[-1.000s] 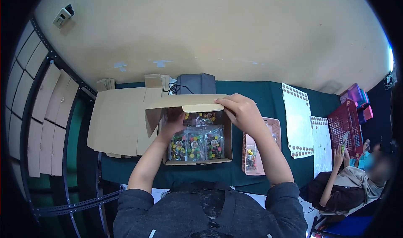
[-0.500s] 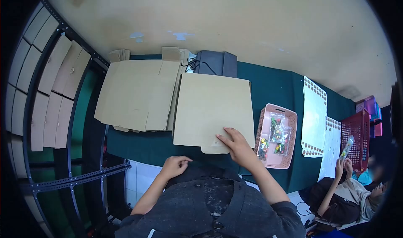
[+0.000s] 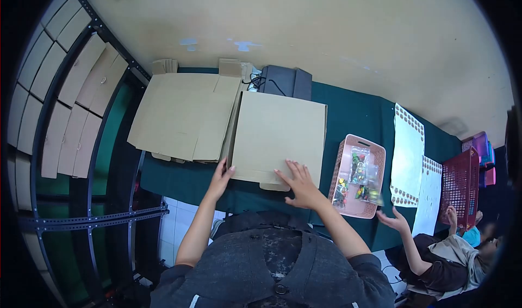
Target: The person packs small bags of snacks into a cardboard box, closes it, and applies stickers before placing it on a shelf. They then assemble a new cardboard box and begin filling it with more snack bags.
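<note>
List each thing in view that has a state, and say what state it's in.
cardboard box: closed, lid down.
left hand: open, fingertips on the box's near left corner.
right hand: open, flat on the box's near edge.
flattened cartons: unfolded, lying flat.
pink basket: holding candy packets.

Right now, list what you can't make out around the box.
Head view only.
1. Inside of box: the shut lid covers it.
2. Packets in basket: too small to read.
3. Right hand hides the front flap's tuck.
4. Black device: partly behind box.
</note>
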Demonstrator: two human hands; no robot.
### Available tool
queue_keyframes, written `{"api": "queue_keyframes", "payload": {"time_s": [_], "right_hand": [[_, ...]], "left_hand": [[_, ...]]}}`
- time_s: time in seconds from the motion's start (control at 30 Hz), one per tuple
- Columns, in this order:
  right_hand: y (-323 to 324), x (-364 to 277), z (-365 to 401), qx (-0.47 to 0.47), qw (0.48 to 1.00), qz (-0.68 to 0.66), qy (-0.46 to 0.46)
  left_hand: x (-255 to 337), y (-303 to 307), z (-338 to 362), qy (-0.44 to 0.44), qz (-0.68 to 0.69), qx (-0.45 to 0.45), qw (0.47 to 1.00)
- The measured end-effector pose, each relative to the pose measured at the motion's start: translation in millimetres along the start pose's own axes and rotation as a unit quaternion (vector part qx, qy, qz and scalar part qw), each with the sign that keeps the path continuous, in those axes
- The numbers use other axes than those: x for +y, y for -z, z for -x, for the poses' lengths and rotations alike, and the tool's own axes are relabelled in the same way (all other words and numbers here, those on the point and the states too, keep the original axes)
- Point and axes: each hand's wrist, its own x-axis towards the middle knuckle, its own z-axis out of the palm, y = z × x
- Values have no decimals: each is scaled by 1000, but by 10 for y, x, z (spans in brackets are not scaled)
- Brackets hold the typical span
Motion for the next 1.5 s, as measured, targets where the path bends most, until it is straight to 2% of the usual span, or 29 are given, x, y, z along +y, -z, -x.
{"api": "queue_keyframes", "payload": {"time_s": [0.07,0.13,0.17,0.33,0.47,0.6,0.73,0.83,0.9,1.5], "right_hand": [[-138,38,-35,13,999,-32,9],[-258,80,-102,48,999,-21,4],[-282,101,-137,64,998,-6,-1],[-126,61,-189,96,994,49,-4],[-207,143,-184,93,996,-1,12],[-329,249,-199,91,995,19,30],[-158,79,-201,69,997,-5,26],[-180,91,-208,67,997,38,14],[-167,129,-218,89,996,11,2],[-216,149,-195,91,995,-1,29]], "left_hand": [[-3,-148,-68,-14,-25,-24,999],[-33,-242,-77,-38,-94,25,995],[-72,-235,-104,-43,-125,19,991],[-113,-147,-175,-8,-61,-5,998],[-60,-156,-171,17,-61,-20,998],[-70,-196,-168,15,-61,-8,998],[-185,-158,-220,6,-37,-15,999],[-197,-162,-219,6,-32,-18,999],[-170,-154,-207,8,-38,-14,999],[-131,-141,-217,23,-29,-18,999]]}}
